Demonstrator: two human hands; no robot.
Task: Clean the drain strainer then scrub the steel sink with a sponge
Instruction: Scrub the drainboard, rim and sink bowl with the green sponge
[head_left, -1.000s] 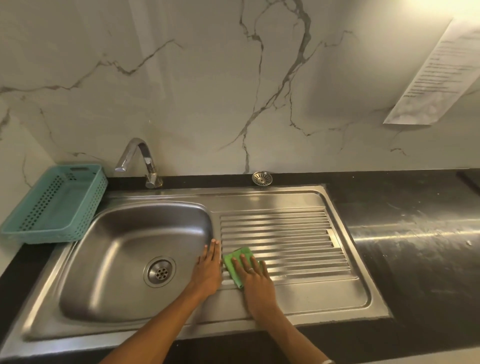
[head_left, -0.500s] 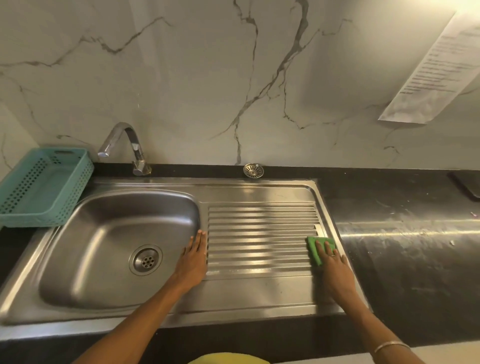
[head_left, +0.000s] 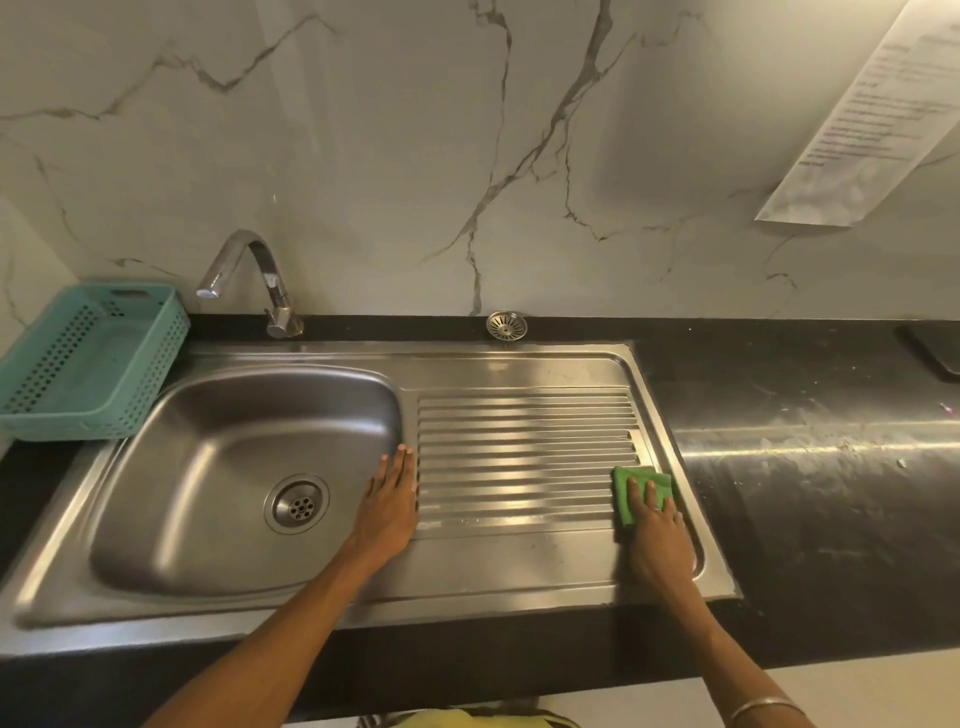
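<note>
A: Setting: marble-veined wall (head_left: 363, 156) above a dark countertop (head_left: 810, 499), steel sink (head_left: 519, 369) set into it

B: Item one, right hand (head_left: 655, 530)?

A: Fingers straight and slightly apart, pressing flat on the green sponge (head_left: 635, 488) at the 3 o'clock end of the ribbed drainboard (head_left: 524, 447). Forearm runs in from 5 o'clock, bangle (head_left: 763, 707) at the wrist

B: Left hand (head_left: 390, 506)?

A: Flat, fingers together, holding nothing, resting on the strip between basin (head_left: 218, 467) and drainboard; arm enters from 7 o'clock

B: Outward from there?

A: Drain strainer (head_left: 506, 325) on the back ledge at 12 o'clock, out of the drain (head_left: 297, 503). Tap (head_left: 244, 275) at 11, teal basket (head_left: 88, 364) at 10, paper sheet (head_left: 872, 109) on the wall at 1

B: Risks?

A: In my judgement, the sponge sits near the sink's raised right edge; an overlong stroke could carry it onto the gritty counter and drag dirt back. Flat fingers alone may let it slip on wet ribs, and the basin appears not yet scrubbed
</note>
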